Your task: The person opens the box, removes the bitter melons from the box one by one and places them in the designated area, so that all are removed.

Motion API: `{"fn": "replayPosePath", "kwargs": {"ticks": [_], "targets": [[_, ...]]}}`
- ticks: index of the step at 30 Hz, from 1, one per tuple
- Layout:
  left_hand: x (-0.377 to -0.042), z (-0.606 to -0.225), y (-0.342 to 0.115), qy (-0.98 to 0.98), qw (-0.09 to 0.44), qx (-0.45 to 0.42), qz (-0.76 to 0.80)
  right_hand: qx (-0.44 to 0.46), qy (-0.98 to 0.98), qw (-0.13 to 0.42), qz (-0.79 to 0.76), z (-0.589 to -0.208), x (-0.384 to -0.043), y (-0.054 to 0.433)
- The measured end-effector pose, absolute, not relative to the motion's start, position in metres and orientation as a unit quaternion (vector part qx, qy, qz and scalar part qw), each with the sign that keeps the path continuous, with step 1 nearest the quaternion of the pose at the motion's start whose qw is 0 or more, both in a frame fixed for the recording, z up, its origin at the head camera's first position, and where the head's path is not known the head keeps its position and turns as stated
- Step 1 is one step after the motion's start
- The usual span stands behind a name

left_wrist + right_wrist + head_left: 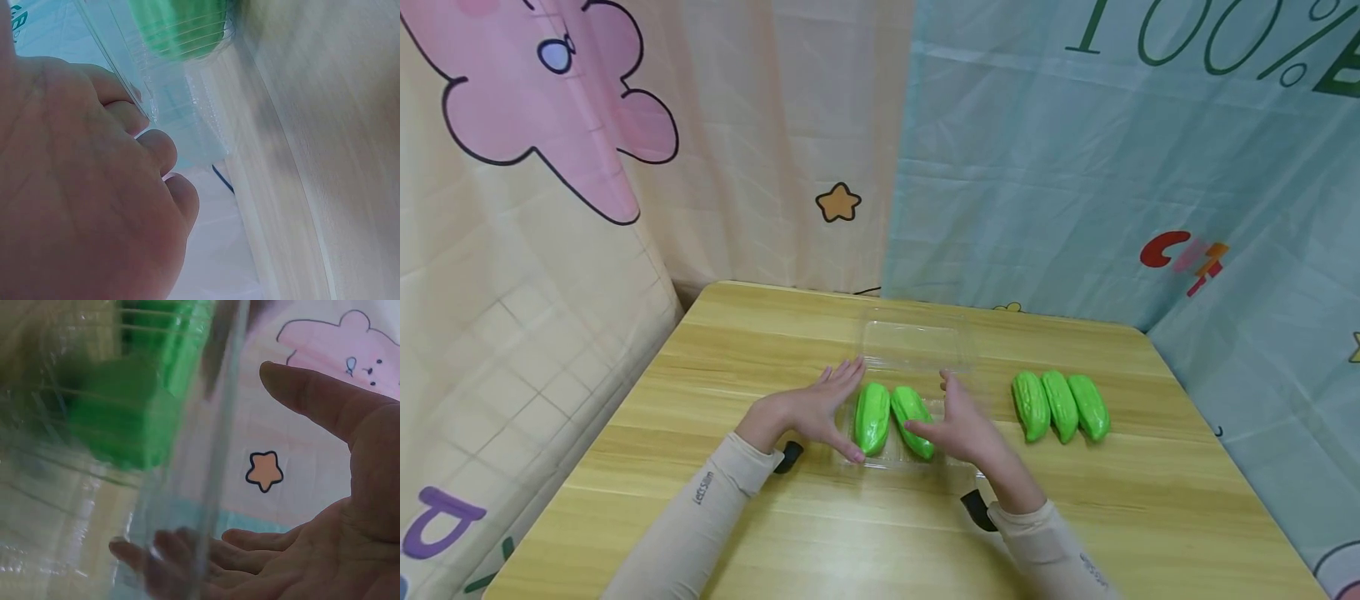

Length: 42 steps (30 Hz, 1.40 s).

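A clear plastic box (880,460) with a hinged lid (914,343) stands on the table, its lid folded back. In it lie two glossy green bitter melons, one upright on the left (872,419) and one slanting on the right (913,423). My left hand (811,414) spans the box's left side, thumb by the front corner and fingers by the back; its fingertips are right at the rim in the left wrist view. Spread wide, my right hand (962,423) stands at the right side, its thumb over the slanting melon. The right wrist view shows nothing between its fingers.
Three more green bitter melons (1061,407) lie side by side on the wooden table (880,542), to the right of the box. Printed curtains (775,167) hang behind the table's far edge and along its sides.
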<state>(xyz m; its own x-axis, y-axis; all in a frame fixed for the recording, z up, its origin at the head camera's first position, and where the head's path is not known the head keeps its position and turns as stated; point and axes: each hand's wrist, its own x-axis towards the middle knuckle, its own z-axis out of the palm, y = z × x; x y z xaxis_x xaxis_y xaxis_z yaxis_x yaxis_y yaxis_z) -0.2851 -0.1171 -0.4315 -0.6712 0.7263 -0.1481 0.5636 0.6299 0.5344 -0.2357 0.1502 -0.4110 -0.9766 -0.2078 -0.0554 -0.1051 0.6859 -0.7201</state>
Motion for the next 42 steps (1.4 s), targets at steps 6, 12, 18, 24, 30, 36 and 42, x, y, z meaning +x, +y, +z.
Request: {"fn": "replayPosePath", "kwargs": {"ticks": [6, 12, 18, 24, 30, 36, 42], "targets": [[-0.284, -0.431, -0.116, 0.884, 0.176, 0.366, 0.233, -0.091, 0.923, 0.057, -0.371, -0.421, -0.234, 0.139], [-0.284, -0.43, -0.116, 0.885, 0.177, 0.365, 0.231, -0.107, 0.93, 0.055, -0.348, -0.427, -0.236, 0.137], [-0.284, -0.43, -0.117, 0.885, 0.175, 0.367, 0.228, -0.12, 0.936, 0.06, -0.326, -0.432, -0.238, 0.137], [-0.284, -0.429, -0.116, 0.885, 0.177, 0.367, 0.227, -0.12, 0.942, 0.064, -0.308, -0.439, -0.24, 0.137], [-0.283, -0.428, -0.116, 0.883, 0.179, 0.366, 0.232, -0.118, 0.941, 0.058, -0.311, -0.443, -0.242, 0.137], [-0.282, -0.427, -0.115, 0.882, 0.18, 0.365, 0.235, -0.115, 0.938, 0.061, -0.322, -0.441, -0.241, 0.139], [-0.283, -0.431, -0.116, 0.883, 0.173, 0.367, 0.235, -0.122, 0.931, 0.057, -0.34, -0.435, -0.24, 0.144]]}}
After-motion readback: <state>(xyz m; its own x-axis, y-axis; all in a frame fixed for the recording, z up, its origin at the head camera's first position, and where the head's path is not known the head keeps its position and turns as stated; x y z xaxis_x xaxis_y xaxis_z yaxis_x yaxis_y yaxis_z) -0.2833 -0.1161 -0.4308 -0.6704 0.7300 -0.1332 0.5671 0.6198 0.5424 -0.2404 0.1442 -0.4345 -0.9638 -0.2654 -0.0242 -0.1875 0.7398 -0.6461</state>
